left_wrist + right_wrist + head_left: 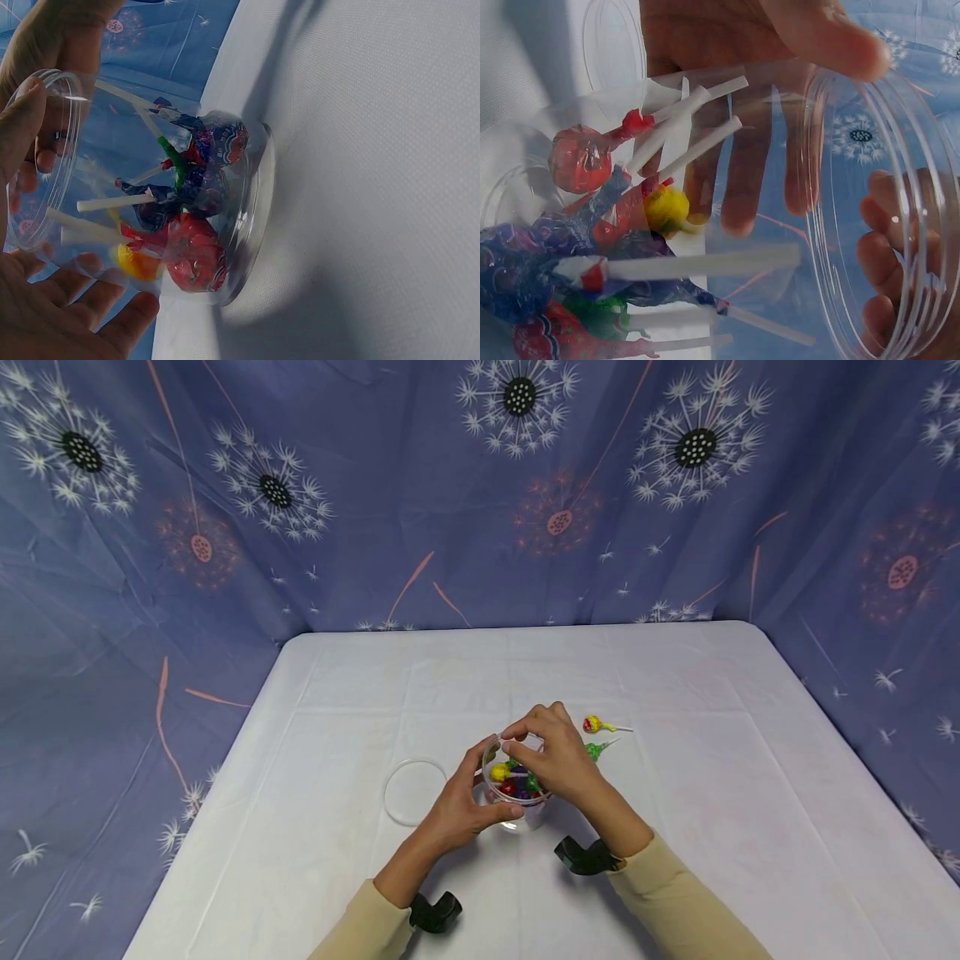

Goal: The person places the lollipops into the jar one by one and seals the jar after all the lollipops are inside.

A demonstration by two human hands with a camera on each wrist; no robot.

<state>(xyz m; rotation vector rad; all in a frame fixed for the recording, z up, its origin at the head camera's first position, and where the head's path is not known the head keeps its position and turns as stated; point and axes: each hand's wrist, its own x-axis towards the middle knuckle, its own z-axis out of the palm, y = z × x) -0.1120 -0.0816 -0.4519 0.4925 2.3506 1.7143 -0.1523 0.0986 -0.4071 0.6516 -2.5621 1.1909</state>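
Observation:
A clear plastic jar point(517, 800) stands in front of me, its base right at the white tablecloth. My left hand point(465, 810) grips it from the left, thumb near the rim and fingers around the far side. Wrapped lollipops lie inside; a red lollipop point(195, 255) and a yellow lollipop point(666, 210) show through the wall, sticks pointing towards the mouth. My right hand point(558, 760) hovers over the jar's mouth, fingers bent and thumb apart from the index finger. Through the rim in the right wrist view, its fingertips point(881, 262) show with nothing between them.
A clear round lid point(386, 793) lies on the white-covered table point(337, 727) left of the jar. Beyond my right hand lie a yellow-and-red lollipop point(592, 724) and a green lollipop point(595, 750). A blue dandelion-print curtain point(390, 485) hangs behind the table.

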